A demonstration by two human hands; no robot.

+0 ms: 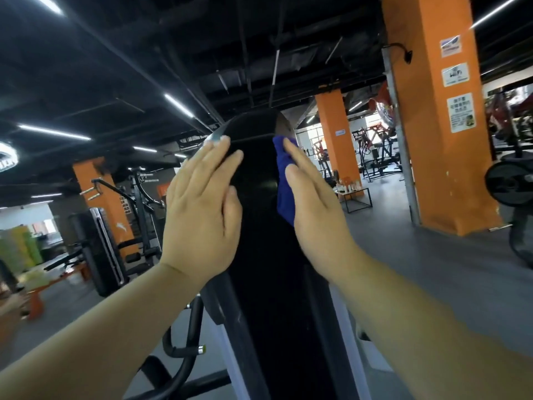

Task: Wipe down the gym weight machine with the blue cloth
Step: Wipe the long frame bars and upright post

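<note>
A tall black weight machine column (259, 226) rises in front of me, its rounded top near the middle of the view. My left hand (202, 209) lies flat against the column's upper left side, fingers straight. My right hand (314, 203) presses the blue cloth (284, 183) against the column's upper right side with straight fingers. Most of the cloth is hidden under that hand; a blue strip shows along the thumb side.
A black curved handle bar (187, 342) sits low on the left of the machine. Orange pillars (441, 140) stand to the right and behind. Other gym machines (377, 154) and a small table (357, 197) fill the background over grey floor.
</note>
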